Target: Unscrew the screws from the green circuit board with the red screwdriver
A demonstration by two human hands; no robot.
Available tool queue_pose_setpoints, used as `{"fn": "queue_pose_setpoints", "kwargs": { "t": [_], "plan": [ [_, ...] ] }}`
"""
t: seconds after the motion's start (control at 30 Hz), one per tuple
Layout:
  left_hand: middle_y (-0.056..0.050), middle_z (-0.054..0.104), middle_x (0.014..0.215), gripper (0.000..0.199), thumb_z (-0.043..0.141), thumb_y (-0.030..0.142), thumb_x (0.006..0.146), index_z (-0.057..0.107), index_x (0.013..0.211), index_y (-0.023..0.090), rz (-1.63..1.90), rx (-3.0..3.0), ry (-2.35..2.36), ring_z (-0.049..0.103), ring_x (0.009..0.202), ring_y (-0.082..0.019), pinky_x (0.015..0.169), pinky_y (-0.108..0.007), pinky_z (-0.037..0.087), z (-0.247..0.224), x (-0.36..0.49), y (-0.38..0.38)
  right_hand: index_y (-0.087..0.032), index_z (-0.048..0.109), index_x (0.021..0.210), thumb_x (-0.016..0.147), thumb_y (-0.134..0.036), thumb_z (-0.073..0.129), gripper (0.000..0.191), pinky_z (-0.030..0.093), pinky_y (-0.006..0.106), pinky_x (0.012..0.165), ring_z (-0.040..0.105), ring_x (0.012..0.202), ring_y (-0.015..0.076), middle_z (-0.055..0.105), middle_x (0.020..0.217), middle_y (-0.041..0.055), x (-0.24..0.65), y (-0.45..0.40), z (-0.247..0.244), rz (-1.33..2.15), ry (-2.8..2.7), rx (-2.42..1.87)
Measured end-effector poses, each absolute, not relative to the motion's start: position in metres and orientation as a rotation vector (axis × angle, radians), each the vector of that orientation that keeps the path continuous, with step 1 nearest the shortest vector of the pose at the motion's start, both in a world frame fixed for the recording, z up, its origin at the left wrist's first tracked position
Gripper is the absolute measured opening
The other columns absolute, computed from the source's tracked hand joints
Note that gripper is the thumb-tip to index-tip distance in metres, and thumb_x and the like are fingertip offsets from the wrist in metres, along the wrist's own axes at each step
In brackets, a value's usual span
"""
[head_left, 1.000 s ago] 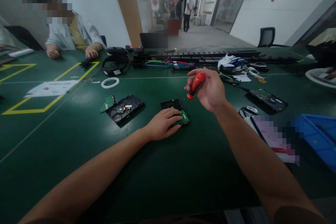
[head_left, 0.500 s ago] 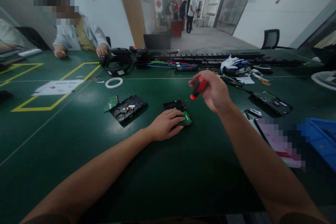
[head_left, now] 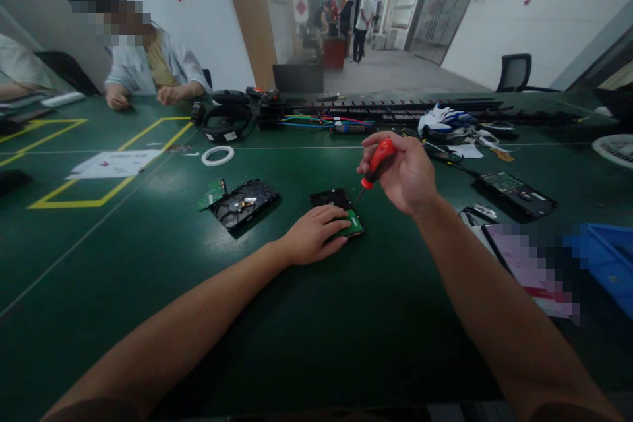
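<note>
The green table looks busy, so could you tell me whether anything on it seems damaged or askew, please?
The black drive on the left looks odd: it seems opened up, and a green circuit board juts askew beside its left end.

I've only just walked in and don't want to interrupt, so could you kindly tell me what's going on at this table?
The left hand rests on a green circuit board, with a black part just behind it. The right hand holds a red-and-black screwdriver pointing down towards the board's far edge; I can't tell whether its tip touches. An opened hard drive lies to the left. Across the table, another person sits with both hands near its edge.
</note>
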State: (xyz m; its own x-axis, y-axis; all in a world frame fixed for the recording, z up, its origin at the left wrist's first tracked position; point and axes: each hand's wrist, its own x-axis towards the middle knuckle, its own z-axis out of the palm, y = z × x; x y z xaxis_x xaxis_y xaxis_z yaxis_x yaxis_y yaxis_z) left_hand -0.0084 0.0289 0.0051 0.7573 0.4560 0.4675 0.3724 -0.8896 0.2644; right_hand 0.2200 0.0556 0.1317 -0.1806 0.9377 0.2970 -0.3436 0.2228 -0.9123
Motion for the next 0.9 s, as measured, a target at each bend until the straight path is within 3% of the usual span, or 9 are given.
{"fn": "queue_pose_setpoints", "kwargs": {
  "t": [0.23, 0.43, 0.53, 0.7, 0.9],
  "plan": [
    [-0.016, 0.067, 0.144, 0.037, 0.056, 0.038, 0.110, 0.066, 0.141, 0.018, 0.801, 2.815, 0.663, 0.062, 0.139, -0.032, 0.121, -0.057, 0.051, 0.0056, -0.0088, 0.0289, -0.022, 0.076, 0.089, 0.090, -0.046, 0.068, 0.025, 0.056, 0.031, 0.074, 0.068, 0.076, 0.0163, 0.068, 0.084, 0.0011, 0.2205, 0.0570, 0.1293, 1.241, -1.221, -0.685],
    [-0.016, 0.066, 0.146, 0.038, 0.057, 0.037, 0.110, 0.065, 0.143, 0.019, 0.811, 2.824, 0.655, 0.063, 0.138, -0.032, 0.121, -0.058, 0.051, 0.0042, -0.0092, 0.0299, -0.024, 0.067, 0.087, 0.085, -0.043, 0.077, 0.021, 0.060, 0.039, 0.089, 0.075, 0.086, 0.0211, 0.077, 0.089, 0.0021, 0.2178, 0.0520, 0.1319, 1.305, -1.216, -0.642],
    [-0.016, 0.067, 0.145, 0.038, 0.057, 0.037, 0.110, 0.066, 0.142, 0.019, 0.817, 2.821, 0.653, 0.063, 0.139, -0.032, 0.120, -0.058, 0.051, 0.0042, -0.0095, 0.0299, -0.026, 0.060, 0.085, 0.088, -0.046, 0.075, 0.025, 0.059, 0.039, 0.084, 0.074, 0.078, 0.0209, 0.075, 0.081, 0.0003, 0.2166, 0.0489, 0.1345, 1.332, -1.220, -0.660],
    [-0.016, 0.066, 0.145, 0.038, 0.057, 0.037, 0.110, 0.066, 0.142, 0.020, 0.808, 2.815, 0.657, 0.063, 0.138, -0.032, 0.120, -0.059, 0.051, 0.0051, -0.0094, 0.0293, -0.026, 0.068, 0.090, 0.093, -0.068, 0.065, 0.042, 0.058, 0.036, 0.073, 0.067, 0.071, 0.0193, 0.068, 0.077, 0.0006, 0.2167, 0.0496, 0.1353, 1.335, -1.241, -0.693],
    [-0.015, 0.067, 0.144, 0.037, 0.057, 0.037, 0.110, 0.066, 0.140, 0.020, 0.816, 2.810, 0.662, 0.064, 0.138, -0.031, 0.120, -0.057, 0.051, 0.0062, -0.0085, 0.0285, -0.024, 0.073, 0.088, 0.093, -0.061, 0.069, 0.038, 0.058, 0.035, 0.076, 0.067, 0.077, 0.0186, 0.068, 0.085, 0.0022, 0.2168, 0.0534, 0.1315, 1.296, -1.259, -0.701]
  ]
}}
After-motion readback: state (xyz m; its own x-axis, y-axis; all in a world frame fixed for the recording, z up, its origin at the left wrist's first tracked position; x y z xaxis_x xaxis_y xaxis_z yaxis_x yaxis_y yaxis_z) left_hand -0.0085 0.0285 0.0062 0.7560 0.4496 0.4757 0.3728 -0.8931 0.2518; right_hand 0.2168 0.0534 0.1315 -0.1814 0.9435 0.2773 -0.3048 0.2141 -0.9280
